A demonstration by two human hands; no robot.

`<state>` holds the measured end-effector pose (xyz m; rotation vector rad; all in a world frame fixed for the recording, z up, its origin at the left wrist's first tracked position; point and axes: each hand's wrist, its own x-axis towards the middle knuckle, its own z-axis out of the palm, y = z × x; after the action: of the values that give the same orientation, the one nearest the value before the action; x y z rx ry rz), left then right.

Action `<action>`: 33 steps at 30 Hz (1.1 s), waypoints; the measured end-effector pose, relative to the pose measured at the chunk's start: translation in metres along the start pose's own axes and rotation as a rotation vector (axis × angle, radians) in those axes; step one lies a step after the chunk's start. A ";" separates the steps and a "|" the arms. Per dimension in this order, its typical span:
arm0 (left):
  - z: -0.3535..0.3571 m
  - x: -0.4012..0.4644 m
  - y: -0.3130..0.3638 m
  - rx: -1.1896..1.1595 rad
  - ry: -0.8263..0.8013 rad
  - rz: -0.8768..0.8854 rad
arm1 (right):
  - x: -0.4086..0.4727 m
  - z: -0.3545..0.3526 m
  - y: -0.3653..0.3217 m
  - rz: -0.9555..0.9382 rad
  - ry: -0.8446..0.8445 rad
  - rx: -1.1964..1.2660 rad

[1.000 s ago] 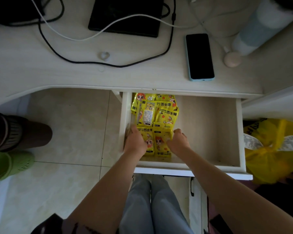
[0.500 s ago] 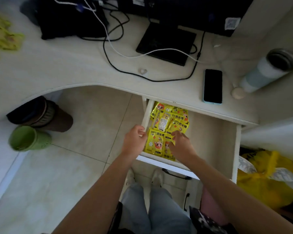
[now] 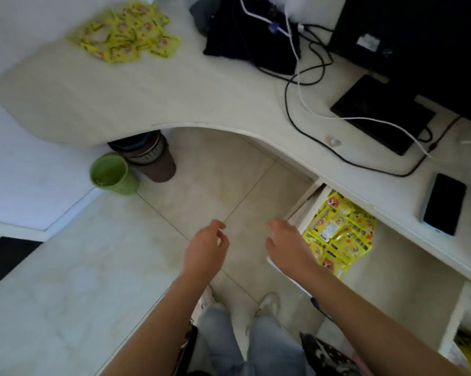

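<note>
An open white drawer (image 3: 408, 278) under the desk holds several yellow snack packets (image 3: 340, 234) stacked along its left side. A second heap of the same yellow packets (image 3: 125, 33) lies on the desk at the far left. My left hand (image 3: 205, 249) hovers over the floor left of the drawer, fingers loosely curled and holding nothing. My right hand (image 3: 287, 241) hangs just at the drawer's left wall, fingers relaxed and empty, partly covering the near packets.
The curved white desk (image 3: 174, 99) carries a black bag (image 3: 250, 36), cables (image 3: 310, 126), a black monitor base (image 3: 380, 115) and a phone (image 3: 443, 203). A green bin (image 3: 112, 175) and a brown bin (image 3: 152, 158) stand on the tiled floor. My legs and shoes are below.
Both hands have lifted out of the drawer and moved left, letting go of the packets. The view has swung left, bringing the heap of packets on the desk into sight.
</note>
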<state>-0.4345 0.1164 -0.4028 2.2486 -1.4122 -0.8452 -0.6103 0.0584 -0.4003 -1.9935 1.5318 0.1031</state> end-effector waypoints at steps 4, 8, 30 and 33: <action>-0.041 0.008 -0.051 -0.045 0.045 -0.115 | 0.020 0.016 -0.059 -0.040 -0.034 -0.035; -0.075 0.024 -0.096 -0.009 0.087 -0.139 | 0.046 0.033 -0.113 -0.086 -0.047 -0.090; -0.224 0.236 -0.170 0.117 0.196 -0.163 | 0.278 -0.006 -0.297 -0.291 -0.001 -0.197; -0.240 0.279 -0.163 0.136 0.183 -0.170 | 0.319 -0.026 -0.309 -0.333 -0.005 -0.242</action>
<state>-0.0759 -0.0667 -0.3986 2.5059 -1.2432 -0.5901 -0.2368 -0.1823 -0.3820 -2.4093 1.2100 0.1624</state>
